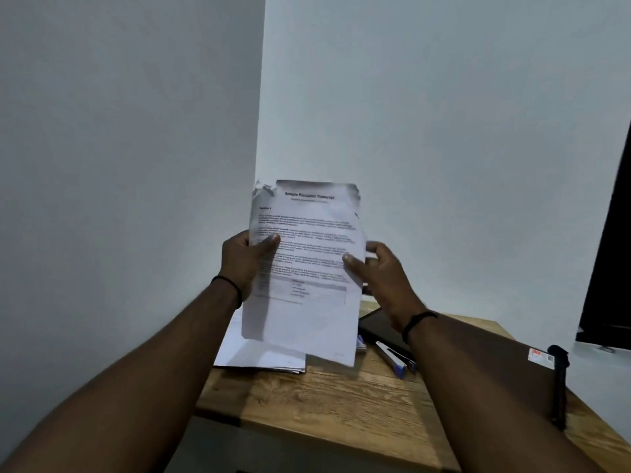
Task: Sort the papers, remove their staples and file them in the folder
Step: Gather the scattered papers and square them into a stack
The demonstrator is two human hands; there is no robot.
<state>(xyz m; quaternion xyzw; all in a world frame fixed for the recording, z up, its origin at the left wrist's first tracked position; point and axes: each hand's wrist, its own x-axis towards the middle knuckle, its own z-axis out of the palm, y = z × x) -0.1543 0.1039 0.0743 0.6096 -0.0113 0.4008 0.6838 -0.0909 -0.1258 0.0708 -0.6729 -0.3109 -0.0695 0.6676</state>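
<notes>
Right now both hands hold one printed sheet (304, 264) upright in front of the wall corner, above the back of the wooden bench (327, 401). Left hand (244, 259) grips the sheet's left edge, thumb on the front, other fingers behind the paper. Right hand (382, 274) pinches the right edge, thumb on the printed face, fingers curled behind. Sheet shows a bold heading, several text blocks and a small table lower down; print is too blurred to read fully. Top corners look crumpled, upper left one torn or ragged. Can't tell whether it's a single page or a few together.

Below it, a stack of white papers (259, 353) lies flat on the bench's back left part, partly overhanging the left edge. A dark folder (382, 327) lies on the bench behind the right wrist, just right of the held sheet's lower edge. A blue and white stapler-type tool (396, 358) lies just in front of the folder, near the right forearm; can't tell if it's a stapler or a staple remover. A small bluish item sits at the sheet's lower right corner, mostly hidden.

Black band on each wrist. A black strap or handle (560, 387) with a white and red label (541, 358) beside it sits at the bench's right side. Dark panel (611, 268) stands at far right.
</notes>
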